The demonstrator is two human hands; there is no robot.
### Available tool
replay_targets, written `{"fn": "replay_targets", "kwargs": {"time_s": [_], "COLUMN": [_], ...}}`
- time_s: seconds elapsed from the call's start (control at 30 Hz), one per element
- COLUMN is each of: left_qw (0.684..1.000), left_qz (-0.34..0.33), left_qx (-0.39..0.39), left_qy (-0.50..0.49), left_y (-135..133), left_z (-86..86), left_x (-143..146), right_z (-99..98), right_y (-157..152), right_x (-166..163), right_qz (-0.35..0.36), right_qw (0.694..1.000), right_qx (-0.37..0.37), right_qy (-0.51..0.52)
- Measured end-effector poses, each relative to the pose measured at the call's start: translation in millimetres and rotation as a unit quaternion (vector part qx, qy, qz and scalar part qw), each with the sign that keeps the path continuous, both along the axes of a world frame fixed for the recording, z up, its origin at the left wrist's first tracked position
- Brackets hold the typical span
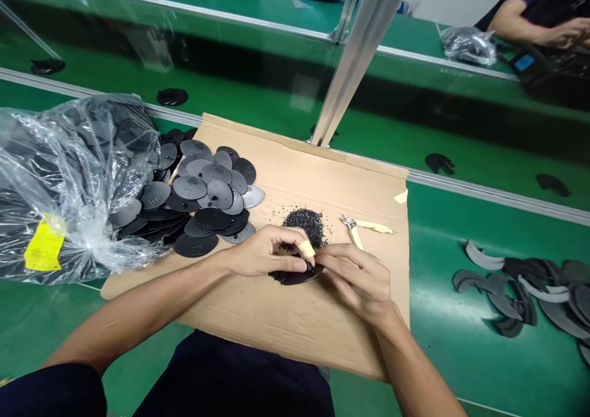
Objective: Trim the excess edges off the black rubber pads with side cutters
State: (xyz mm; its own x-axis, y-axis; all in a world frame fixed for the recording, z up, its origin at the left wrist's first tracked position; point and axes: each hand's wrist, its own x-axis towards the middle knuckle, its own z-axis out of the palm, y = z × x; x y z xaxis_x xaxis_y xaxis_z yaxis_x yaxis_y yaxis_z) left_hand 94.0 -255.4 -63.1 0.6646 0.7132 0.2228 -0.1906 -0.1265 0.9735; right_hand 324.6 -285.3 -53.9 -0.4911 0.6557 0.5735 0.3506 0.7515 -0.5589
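Note:
Between my hands, low over the cardboard sheet (258,319), is a thin black plastic disc (295,277). My left hand (281,251) pinches it from the left, thumb and taped forefinger meeting near a small raised part on its face. On the disc's right edge, the fingers of my right hand (359,276) are closed. Just beyond lies a heap of small black plastic bits (306,223). Side cutters (354,228) with pale yellow handles rest behind my right hand. A pile of similar discs (216,187) spreads to the left.
A clear plastic bag (92,183) of discs fills the left side. Curved black pieces (511,288) lie on the green table (447,343) at right. A metal post (354,61) rises behind the cardboard. Across the divider, a co-worker's arm (520,27) shows at upper right.

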Motion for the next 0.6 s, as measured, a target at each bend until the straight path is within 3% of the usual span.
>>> {"fn": "replay_targets", "kwargs": {"time_s": [0.17,0.33,0.47,0.53,0.6], "left_qw": [1.0,0.992,0.958,0.94,0.931], "left_qz": [-0.022,0.074,0.177,0.228,0.255], "left_qx": [0.015,0.104,0.21,0.223,0.221], "left_qy": [0.004,-0.002,0.087,0.12,0.14], "left_y": [-3.2,-4.1,-4.6,-4.7,-3.9], "left_z": [1.4,-4.2,-12.2,-15.2,-17.2], "left_x": [1.3,6.2,6.0,4.5,3.4], "right_z": [-3.2,0.0,1.8,-1.5,-7.7], "right_y": [0.9,2.2,13.0,20.8,27.8], "right_x": [1.5,-2.2,6.3,20.6,38.5], "right_qz": [0.027,-0.067,-0.026,-0.072,-0.172], "right_qw": [0.999,0.997,0.997,0.99,0.967], "right_qx": [-0.021,-0.015,-0.065,-0.072,-0.062], "right_qy": [0.009,0.036,-0.023,-0.093,-0.18]}}
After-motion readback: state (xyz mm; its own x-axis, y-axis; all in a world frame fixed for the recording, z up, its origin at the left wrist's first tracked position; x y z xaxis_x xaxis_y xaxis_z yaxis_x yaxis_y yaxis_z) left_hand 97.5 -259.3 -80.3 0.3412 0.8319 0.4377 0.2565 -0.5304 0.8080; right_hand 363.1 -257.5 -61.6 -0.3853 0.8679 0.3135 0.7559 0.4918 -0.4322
